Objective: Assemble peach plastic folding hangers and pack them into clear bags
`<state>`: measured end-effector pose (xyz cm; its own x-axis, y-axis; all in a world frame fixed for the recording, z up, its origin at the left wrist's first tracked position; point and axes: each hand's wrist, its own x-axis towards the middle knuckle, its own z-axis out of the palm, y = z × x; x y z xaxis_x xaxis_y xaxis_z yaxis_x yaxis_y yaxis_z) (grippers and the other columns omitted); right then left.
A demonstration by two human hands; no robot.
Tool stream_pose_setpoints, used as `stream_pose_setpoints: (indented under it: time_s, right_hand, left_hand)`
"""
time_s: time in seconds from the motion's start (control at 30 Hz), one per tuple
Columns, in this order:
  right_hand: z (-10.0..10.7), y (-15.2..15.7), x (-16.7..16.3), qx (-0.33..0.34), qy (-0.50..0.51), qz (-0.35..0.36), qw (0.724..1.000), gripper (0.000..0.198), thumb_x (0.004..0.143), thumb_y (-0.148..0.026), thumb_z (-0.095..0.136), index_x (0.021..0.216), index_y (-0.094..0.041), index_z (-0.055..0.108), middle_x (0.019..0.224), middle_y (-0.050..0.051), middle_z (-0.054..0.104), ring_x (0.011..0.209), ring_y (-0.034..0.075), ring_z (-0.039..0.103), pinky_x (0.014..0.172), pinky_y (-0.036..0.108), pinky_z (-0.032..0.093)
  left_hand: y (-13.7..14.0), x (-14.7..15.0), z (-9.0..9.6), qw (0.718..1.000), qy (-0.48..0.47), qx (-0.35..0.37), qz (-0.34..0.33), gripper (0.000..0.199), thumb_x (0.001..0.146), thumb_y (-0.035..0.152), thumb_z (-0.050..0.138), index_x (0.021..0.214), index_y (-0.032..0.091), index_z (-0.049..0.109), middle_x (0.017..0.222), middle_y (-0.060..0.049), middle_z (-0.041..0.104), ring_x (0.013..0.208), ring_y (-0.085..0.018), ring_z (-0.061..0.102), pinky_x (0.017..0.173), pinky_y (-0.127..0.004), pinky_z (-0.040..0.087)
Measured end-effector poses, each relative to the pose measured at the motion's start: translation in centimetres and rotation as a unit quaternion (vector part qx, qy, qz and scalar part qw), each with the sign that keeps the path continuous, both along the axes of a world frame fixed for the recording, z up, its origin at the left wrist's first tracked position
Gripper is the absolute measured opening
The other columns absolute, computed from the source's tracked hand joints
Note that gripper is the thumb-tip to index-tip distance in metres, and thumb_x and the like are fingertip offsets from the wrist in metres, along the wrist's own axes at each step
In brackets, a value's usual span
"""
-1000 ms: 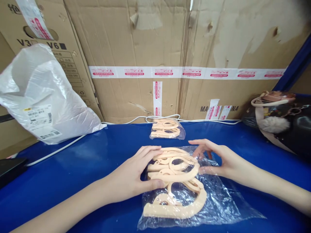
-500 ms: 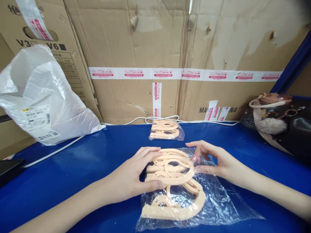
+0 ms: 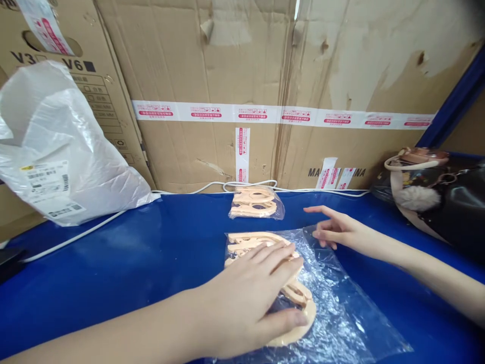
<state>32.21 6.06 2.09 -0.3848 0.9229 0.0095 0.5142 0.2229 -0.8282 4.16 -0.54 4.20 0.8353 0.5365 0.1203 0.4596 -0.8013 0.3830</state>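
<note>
Several beige curved plastic pieces, which look like folding hangers [image 3: 299,293], lie inside a clear plastic bag [image 3: 341,303] on the blue table. My left hand [image 3: 250,293] rests flat over them with fingers stretched out, hiding much of the stack. At the bag's upper right edge, my right hand [image 3: 333,230] pinches the film between thumb and curled fingers, its index finger pointing out to the left. Farther back lies a smaller clear packet [image 3: 279,208] with similar beige hangers [image 3: 253,208] in it.
Large cardboard boxes [image 3: 197,151] stand behind the blue table [image 3: 151,273]. A white mailing bag [image 3: 87,167] leans at the left, with a white cable [image 3: 76,240] and a dark object [image 3: 9,265] near it. On the right are a bottle [image 3: 417,162] and a black bag [image 3: 462,202].
My left hand has moved right and nearer, from the side of the hangers to flat on top of them. My right hand has drawn slightly right, away from the hangers, to the bag's edge.
</note>
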Motion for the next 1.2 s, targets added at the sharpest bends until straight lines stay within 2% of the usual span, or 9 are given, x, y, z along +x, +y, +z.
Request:
stream_pose_setpoints:
  time_s: [0.17,0.33,0.47,0.6,0.7,0.8,0.9,1.07,1.2]
  right_hand:
    - [0.7,-1.3,-2.3,-0.074,0.227,-0.017,0.971,0.063,0.083,-0.031,0.065,0.138,-0.021,0.037,0.066,-0.004,0.059,0.056,0.009,0.050,0.054,0.023,0.041]
    - [0.3,-1.9,-3.5,-0.091,0.274,0.044,0.956,0.061,0.087,-0.028,0.061,0.141,-0.023,0.034,0.102,0.008,0.071,0.093,0.018,0.066,0.083,0.035,0.049]
    - [-0.6,-1.9,-3.6,-0.066,0.233,0.154,0.958,0.065,0.082,-0.022,0.066,0.139,-0.030,0.036,0.119,0.007,0.066,0.112,0.021,0.060,0.100,0.044,0.042]
    - [-1.0,-2.3,-4.0,0.021,0.193,0.140,0.971,0.060,0.082,-0.025,0.068,0.135,-0.031,0.041,0.125,0.007,0.061,0.120,0.022,0.055,0.103,0.045,0.041]
    - [-0.9,-2.7,-4.3,0.158,0.096,0.079,0.980,0.043,0.081,-0.031,0.069,0.121,-0.028,0.053,0.120,0.006,0.061,0.115,0.022,0.056,0.101,0.044,0.043]
    - [-0.7,-3.2,-4.3,0.242,-0.036,0.091,0.965,0.029,0.088,-0.035,0.059,0.116,-0.027,0.060,0.123,0.005,0.060,0.117,0.022,0.054,0.101,0.041,0.042]
    - [-0.8,-3.4,-4.2,0.237,-0.124,0.140,0.953,0.035,0.097,-0.036,0.043,0.131,-0.033,0.052,0.139,0.001,0.051,0.129,0.020,0.043,0.108,0.042,0.035]
    - [-1.0,-3.3,-4.1,0.216,-0.189,0.168,0.943,0.041,0.100,-0.038,0.033,0.141,-0.038,0.039,0.150,-0.004,0.038,0.139,0.019,0.029,0.114,0.045,0.022]
    - [-0.3,-3.7,-4.2,0.216,-0.198,0.147,0.945,0.046,0.098,-0.042,0.037,0.143,-0.034,0.036,0.150,0.000,0.038,0.139,0.023,0.028,0.113,0.048,0.023]
  left_hand:
    - [0.1,1.5,-1.0,0.999,-0.033,0.037,-0.008,0.047,0.094,0.040,0.047,0.135,0.016,0.045,0.141,-0.011,0.046,0.131,-0.027,0.040,0.109,-0.042,0.033]
    - [-0.2,1.7,-1.8,0.988,-0.123,0.096,-0.001,0.041,0.084,0.030,0.060,0.120,0.014,0.047,0.125,-0.012,0.053,0.120,-0.023,0.048,0.100,-0.035,0.044]
    - [-0.5,1.7,-2.3,0.954,-0.155,0.250,-0.057,0.037,0.090,0.020,0.055,0.124,0.012,0.044,0.134,-0.012,0.050,0.135,-0.023,0.033,0.112,-0.039,0.031]
    - [-0.7,1.8,-2.4,0.926,-0.112,0.344,-0.105,0.018,0.095,0.013,0.048,0.108,0.016,0.060,0.125,-0.001,0.062,0.128,-0.017,0.044,0.118,-0.039,0.018]
    - [-0.6,1.7,-2.3,0.920,-0.139,0.350,-0.105,0.017,0.092,0.010,0.047,0.087,0.013,0.063,0.102,-0.003,0.070,0.107,-0.018,0.059,0.111,-0.038,0.032]
    - [-0.5,1.7,-2.2,0.933,-0.119,0.319,-0.117,0.020,0.089,0.014,0.045,0.078,0.012,0.061,0.081,-0.005,0.067,0.076,-0.017,0.061,0.080,-0.030,0.052]
    - [-0.7,2.1,-2.7,0.909,-0.126,0.373,-0.140,0.023,0.089,0.012,0.041,0.073,0.015,0.058,0.069,-0.002,0.061,0.060,-0.014,0.054,0.061,-0.026,0.051]
    - [-1.6,3.0,-4.4,0.856,-0.092,0.503,-0.080,0.015,0.088,0.012,0.047,0.078,0.017,0.055,0.074,-0.002,0.063,0.066,-0.018,0.061,0.065,-0.030,0.055]
    - [-1.9,3.2,-4.4,0.831,-0.038,0.548,-0.086,0.011,0.086,0.012,0.047,0.083,0.018,0.056,0.082,-0.002,0.064,0.073,-0.020,0.063,0.065,-0.032,0.057]
